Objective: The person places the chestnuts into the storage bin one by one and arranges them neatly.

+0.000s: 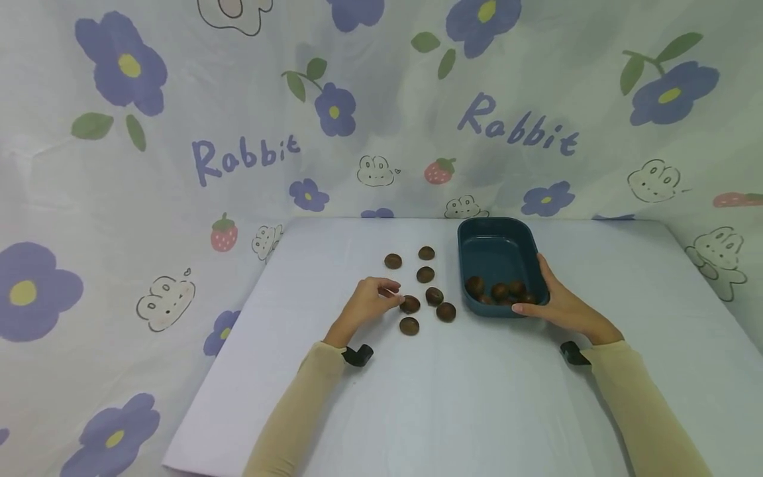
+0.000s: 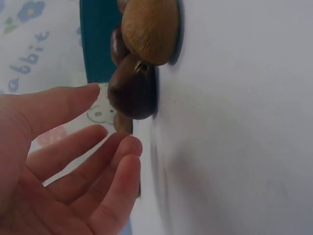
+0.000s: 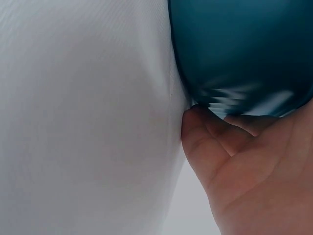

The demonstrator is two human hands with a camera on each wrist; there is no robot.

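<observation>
On the white table, my left hand (image 1: 371, 302) reaches beside a brown chestnut (image 1: 410, 305). In the left wrist view the thumb and fingers (image 2: 63, 107) are spread apart around empty space, with their tips close to a dark chestnut (image 2: 131, 93). My right hand (image 1: 557, 303) grips the near right corner of a dark teal rectangular dish (image 1: 497, 250), thumb at the front and fingers along its right side. Several chestnuts (image 1: 499, 290) lie in the near end of that dish. The right wrist view shows the right hand (image 3: 254, 171) against the dish's outer wall (image 3: 244, 54).
More loose chestnuts (image 1: 426, 274) are scattered on the table (image 1: 357, 411) to the left of the dish. A curtain (image 1: 393, 112) printed with flowers and rabbits hangs behind the table's far edge. Each wrist wears a small black camera (image 1: 358, 356).
</observation>
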